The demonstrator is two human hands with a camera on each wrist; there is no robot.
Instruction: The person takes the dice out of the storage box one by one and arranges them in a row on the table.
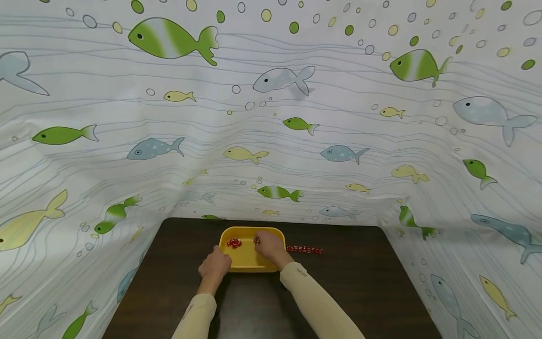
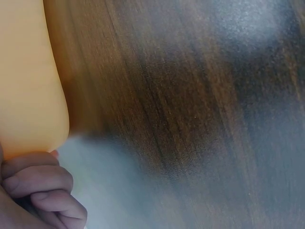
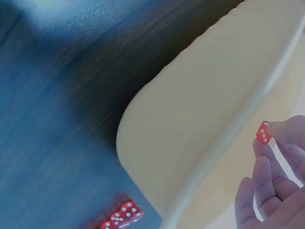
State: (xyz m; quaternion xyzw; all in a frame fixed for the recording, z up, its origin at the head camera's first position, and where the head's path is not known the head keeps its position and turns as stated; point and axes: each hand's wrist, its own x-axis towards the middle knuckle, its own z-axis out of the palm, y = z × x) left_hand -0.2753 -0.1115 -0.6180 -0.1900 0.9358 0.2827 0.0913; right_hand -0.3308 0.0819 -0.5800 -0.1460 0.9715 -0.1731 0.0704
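A yellow tray (image 1: 247,262) sits on the dark table, with a small cluster of red dice (image 1: 234,243) in its left part. My left hand (image 1: 215,264) grips the tray's left side; in the left wrist view its curled fingers (image 2: 40,179) lie against the tray's corner. Over the right part of the tray is my right hand (image 1: 269,246). In the right wrist view it pinches one red die (image 3: 263,133) with white dots between thumb and index finger, the other fingers loosely bent. The left thumb is mostly hidden in the left wrist view.
Just right of the tray, a row of red dice (image 1: 305,249) lies on the dark wood-grain table (image 1: 347,282). A white cloth (image 1: 237,117) printed with fish surrounds the table at the back and both sides.
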